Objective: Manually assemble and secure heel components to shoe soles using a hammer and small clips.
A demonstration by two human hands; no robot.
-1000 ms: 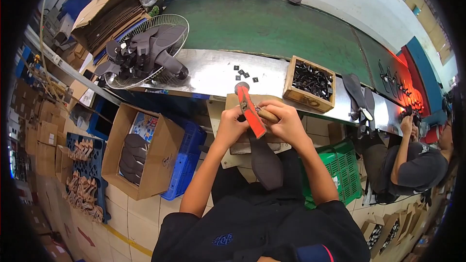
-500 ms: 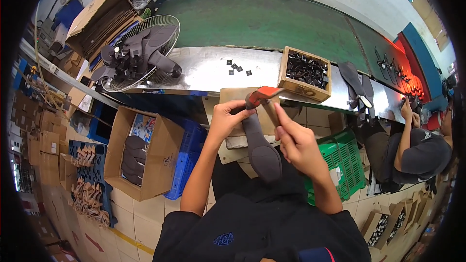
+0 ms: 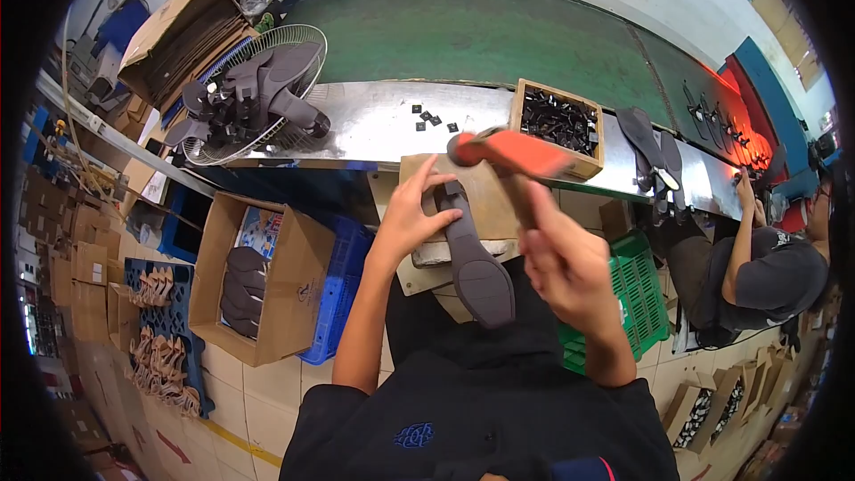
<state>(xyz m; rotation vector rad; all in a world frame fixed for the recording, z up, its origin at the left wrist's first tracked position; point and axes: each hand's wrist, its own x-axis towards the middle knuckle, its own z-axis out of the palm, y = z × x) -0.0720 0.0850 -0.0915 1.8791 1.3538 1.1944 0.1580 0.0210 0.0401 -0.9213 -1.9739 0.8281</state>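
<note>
A dark grey shoe sole (image 3: pixel 482 283) lies with its narrow heel end on a tan block (image 3: pixel 492 205) and its wide toe end toward my body. My left hand (image 3: pixel 415 216) grips the heel end, thumb on one side and fingers curled around the far tip. In my right hand (image 3: pixel 570 272) is the handle of a hammer with an orange head (image 3: pixel 525 153). The hammer head is raised above and beside the heel end, apart from it and slightly blurred. Several small black square pieces (image 3: pixel 432 118) lie on the metal bench ahead.
A wooden box (image 3: pixel 518 107) of black parts stands ahead right. Left of it, a wire basket (image 3: pixel 313 34) holds grey soles. Beyond runs a green conveyor (image 3: pixel 481 36). Cardboard box (image 3: pixel 303 276) and blue crate stand left, green crate (image 3: pixel 637 289) right. A co-worker (image 3: pixel 775 272) sits farther right.
The hammer has lifted off the heel end and swung back to the right with my right hand. My left hand keeps its hold, its fingers now more raised over the heel.
</note>
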